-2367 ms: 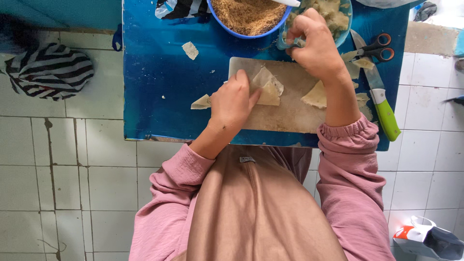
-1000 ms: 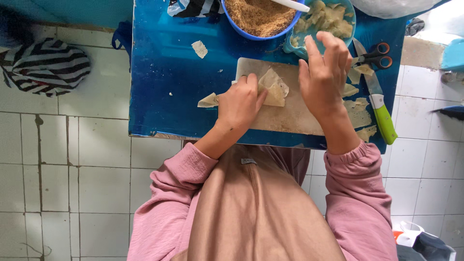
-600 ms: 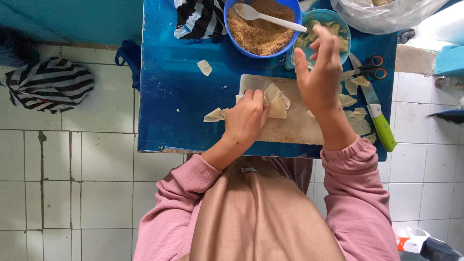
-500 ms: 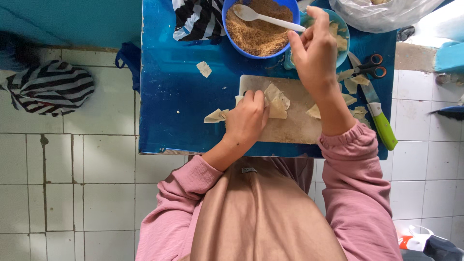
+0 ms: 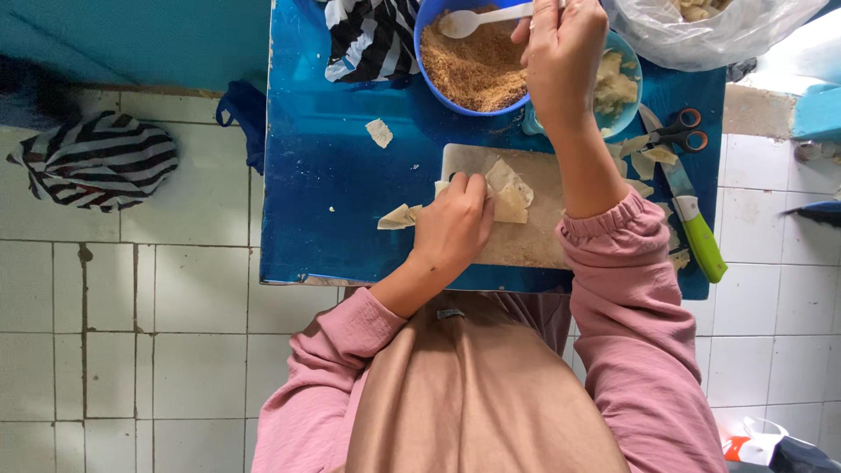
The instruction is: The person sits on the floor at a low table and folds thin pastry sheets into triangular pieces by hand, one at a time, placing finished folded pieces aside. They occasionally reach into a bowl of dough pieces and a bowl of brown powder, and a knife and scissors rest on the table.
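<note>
My left hand (image 5: 454, 226) presses its fingertips on a pale folded dough wrapper (image 5: 508, 192) that lies on a wooden cutting board (image 5: 526, 236). My right hand (image 5: 561, 54) reaches up over the rim of a blue bowl (image 5: 435, 26) of brown crumbly filling (image 5: 473, 70) and grips the handle of a white spoon (image 5: 477, 17) lying in it. A second, lighter blue bowl (image 5: 629, 96) with pale pieces sits just right of that hand.
A green-handled knife (image 5: 696, 229) and scissors (image 5: 679, 130) lie at the blue table's (image 5: 324, 175) right side among wrapper scraps. Loose scraps (image 5: 379, 132) lie on the table. A striped cloth (image 5: 368, 35) and a plastic bag (image 5: 692, 26) are at the far edge; tiled floor surrounds.
My right hand has lifted off the cutting board and moved up to the spoon in the filling bowl. My left hand stays on the wrapper. The view has shifted slightly.
</note>
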Demonstrator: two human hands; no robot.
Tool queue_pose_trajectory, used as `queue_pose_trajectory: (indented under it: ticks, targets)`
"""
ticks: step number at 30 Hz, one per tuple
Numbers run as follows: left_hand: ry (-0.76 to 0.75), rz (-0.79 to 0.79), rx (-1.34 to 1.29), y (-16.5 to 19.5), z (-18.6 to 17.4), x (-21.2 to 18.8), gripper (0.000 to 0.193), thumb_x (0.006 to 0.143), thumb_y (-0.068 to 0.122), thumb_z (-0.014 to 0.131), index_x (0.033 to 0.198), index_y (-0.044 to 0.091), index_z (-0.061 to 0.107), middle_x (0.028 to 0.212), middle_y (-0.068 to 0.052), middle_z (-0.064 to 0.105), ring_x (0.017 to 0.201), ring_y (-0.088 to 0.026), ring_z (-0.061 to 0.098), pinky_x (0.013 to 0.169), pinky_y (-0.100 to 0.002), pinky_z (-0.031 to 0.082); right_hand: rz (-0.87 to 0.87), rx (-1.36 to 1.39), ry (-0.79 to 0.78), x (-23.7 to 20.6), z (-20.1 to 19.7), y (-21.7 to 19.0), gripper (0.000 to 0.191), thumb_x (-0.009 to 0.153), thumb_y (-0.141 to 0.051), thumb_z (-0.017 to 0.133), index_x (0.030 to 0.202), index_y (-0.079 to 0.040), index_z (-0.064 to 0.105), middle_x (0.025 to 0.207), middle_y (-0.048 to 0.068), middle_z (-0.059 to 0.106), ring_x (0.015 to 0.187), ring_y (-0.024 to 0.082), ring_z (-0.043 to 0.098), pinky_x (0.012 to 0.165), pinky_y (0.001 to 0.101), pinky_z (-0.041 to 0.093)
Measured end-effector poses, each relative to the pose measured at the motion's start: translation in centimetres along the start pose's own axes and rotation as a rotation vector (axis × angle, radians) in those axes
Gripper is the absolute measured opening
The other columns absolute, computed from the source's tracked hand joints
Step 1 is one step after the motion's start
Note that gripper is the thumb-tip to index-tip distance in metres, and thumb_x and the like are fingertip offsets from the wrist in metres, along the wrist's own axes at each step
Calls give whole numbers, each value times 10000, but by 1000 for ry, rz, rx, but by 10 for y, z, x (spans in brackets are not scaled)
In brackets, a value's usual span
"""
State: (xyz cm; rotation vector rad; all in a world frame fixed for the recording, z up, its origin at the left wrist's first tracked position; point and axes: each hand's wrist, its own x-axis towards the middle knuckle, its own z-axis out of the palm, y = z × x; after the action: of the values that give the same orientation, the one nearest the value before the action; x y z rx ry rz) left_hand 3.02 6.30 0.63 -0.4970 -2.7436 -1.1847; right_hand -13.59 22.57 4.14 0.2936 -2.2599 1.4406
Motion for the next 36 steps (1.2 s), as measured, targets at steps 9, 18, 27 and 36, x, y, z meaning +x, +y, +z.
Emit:
queue_pose_trajectory:
  ticks: [9, 18, 27, 36]
  targets:
    - [9, -5, -59, -2, -5, 0, 157, 983, 186, 627, 938, 51, 562, 923, -142, 627, 784, -367, 679, 619, -459, 547, 95, 262, -24, -6, -16, 8, 316, 1176, -103, 530, 926, 44, 653, 814, 174, 750, 619, 196, 729, 544, 295, 565]
    - [7, -8, -203, -11, -5, -7, 105, 946, 114, 641, 979, 19, 609, 950, -186, 650, 799, -405, 668, 686, -461, 554, 273, 476, -5, -42, -79, 1, 227, 1202, -123, 542, 1152, 68, 653, 874, 195, 723, 635, 217, 707, 571, 310, 585]
    - [36, -35, -257, -15, -7, -13, 106, 933, 87, 689, 988, 21, 626, 941, -167, 677, 796, -341, 701, 682, -419, 562, 430, 227, 54, -169, -118, -47, 229, 1186, -150, 531, 1145, 54, 628, 889, 142, 699, 719, 173, 698, 671, 287, 584]
    - [88, -54, -315, -6, -2, -13, 95, 934, 56, 692, 991, 1, 639, 940, -158, 688, 768, -293, 701, 691, -369, 559, -317, -325, -199, -210, -112, -68, 113, 1039, 60, 628, 1150, 56, 610, 980, 177, 722, 842, 293, 738, 750, 365, 598]
